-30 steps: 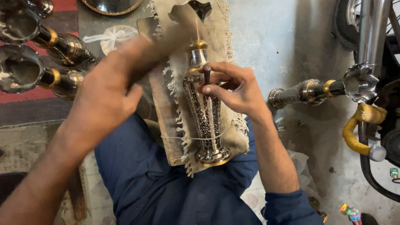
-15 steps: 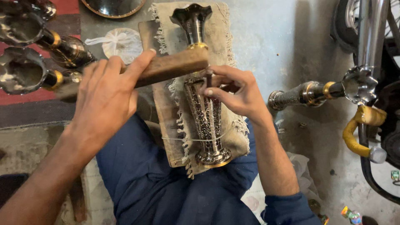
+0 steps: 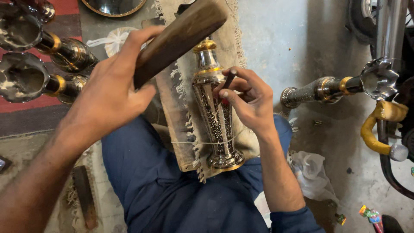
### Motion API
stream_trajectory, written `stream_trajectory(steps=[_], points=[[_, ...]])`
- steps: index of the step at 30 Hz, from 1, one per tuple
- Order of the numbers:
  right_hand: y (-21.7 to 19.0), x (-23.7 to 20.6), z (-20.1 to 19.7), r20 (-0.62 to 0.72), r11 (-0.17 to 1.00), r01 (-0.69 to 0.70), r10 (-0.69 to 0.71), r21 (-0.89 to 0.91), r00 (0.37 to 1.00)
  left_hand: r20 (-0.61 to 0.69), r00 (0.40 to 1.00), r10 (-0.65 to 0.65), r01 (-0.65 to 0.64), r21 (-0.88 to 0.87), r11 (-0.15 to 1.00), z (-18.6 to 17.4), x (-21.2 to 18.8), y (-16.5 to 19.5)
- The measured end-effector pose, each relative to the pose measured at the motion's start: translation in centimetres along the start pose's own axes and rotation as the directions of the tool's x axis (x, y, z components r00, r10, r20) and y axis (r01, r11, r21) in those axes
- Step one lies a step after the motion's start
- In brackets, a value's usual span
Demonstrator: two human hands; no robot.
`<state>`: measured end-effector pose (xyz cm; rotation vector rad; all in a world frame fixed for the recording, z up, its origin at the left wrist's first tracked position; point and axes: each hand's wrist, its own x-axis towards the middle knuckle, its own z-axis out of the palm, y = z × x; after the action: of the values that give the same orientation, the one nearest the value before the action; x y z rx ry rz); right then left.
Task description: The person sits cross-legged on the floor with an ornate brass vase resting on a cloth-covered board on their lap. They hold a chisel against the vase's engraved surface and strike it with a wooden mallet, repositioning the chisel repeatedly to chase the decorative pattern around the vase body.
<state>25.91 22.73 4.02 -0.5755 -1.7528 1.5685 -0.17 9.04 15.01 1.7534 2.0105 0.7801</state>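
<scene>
My left hand [image 3: 110, 92] grips a brown wooden mallet block [image 3: 181, 36], raised and tilted above the work. A tall engraved metal vase [image 3: 215, 112] with gold bands lies on a burlap-covered board [image 3: 177, 112] across my lap. A thin string [image 3: 189, 143] runs across the vase near its base. My right hand [image 3: 250, 101] rests on the vase's side and pinches a small dark chisel [image 3: 228, 80] against the engraved body. The vase's mouth is hidden behind the mallet.
Two similar vases [image 3: 39, 60] lie at the upper left on a red mat. Another vase [image 3: 327, 88] lies at right beside a motorcycle's metal parts [image 3: 388, 51]. A crumpled plastic bag [image 3: 312, 166] and a wooden stick [image 3: 84, 196] lie on the concrete floor.
My left hand has lifted the mallet up and away from the chisel after lowering it toward the vase. My right hand keeps the chisel on the vase.
</scene>
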Motion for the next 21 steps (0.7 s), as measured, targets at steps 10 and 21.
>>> stream_trajectory(steps=[10,21], points=[[0.8,-0.8,0.9,-0.143,1.000,0.012,-0.009,0.017,0.990,-0.032,0.940,0.340,-0.285,0.475,0.833,-0.7,1.1,1.0],[-0.4,-1.8,-0.3,-0.243,0.986,-0.051,0.090,0.162,0.966,-0.160,0.985,-0.056,-0.054,-0.611,0.790,5.7,-5.0,-1.0]])
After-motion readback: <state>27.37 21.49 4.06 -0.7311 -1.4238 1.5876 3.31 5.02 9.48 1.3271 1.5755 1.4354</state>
